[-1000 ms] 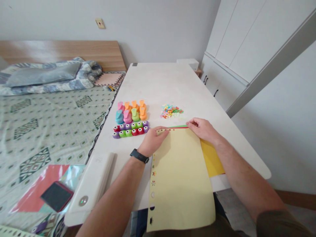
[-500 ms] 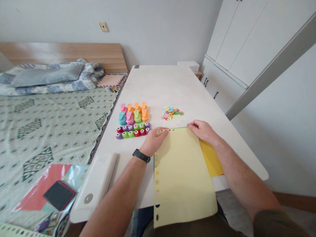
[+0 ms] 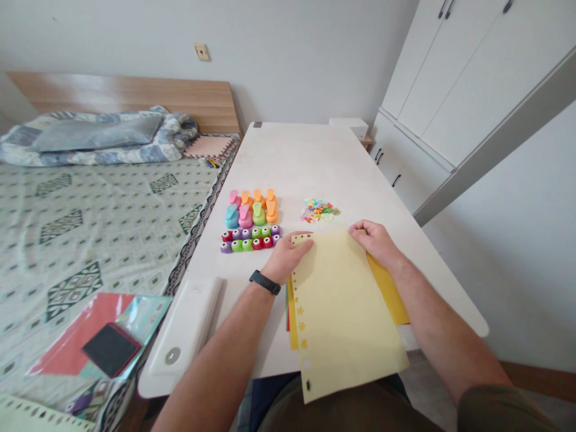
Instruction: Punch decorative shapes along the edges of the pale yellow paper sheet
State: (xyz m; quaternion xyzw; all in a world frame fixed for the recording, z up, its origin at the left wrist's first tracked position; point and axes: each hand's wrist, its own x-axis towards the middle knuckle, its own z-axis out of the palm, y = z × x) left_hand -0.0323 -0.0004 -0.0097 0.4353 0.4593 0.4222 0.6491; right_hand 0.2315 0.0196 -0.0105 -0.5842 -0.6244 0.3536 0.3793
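Note:
A pale yellow sheet of paper (image 3: 346,318) with shaped holes punched down its left side and along its far left corner hangs partly over the table's near edge. My left hand (image 3: 291,255) pinches its far left corner, thumb on top; a dark band is on that wrist. At the far right corner, my right hand (image 3: 373,239) grips the same sheet between thumb and fingers. Beneath it, a deeper yellow sheet (image 3: 387,291) sticks out on the right, and yellow, red and green edges show on the left.
Several small punches (image 3: 250,239) and larger lever craft punches (image 3: 252,210) stand left on the white table (image 3: 292,156). A pile of colourful paper cutouts (image 3: 319,210) lies beyond the sheet. A long white device (image 3: 189,330) rests near the left edge; a bed (image 3: 117,210) adjoins.
The pale yellow sheet has shifted right and turned slightly, uncovering coloured edges beneath it on the left. Both hands keep hold of its far corners. The camera view has shifted a little.

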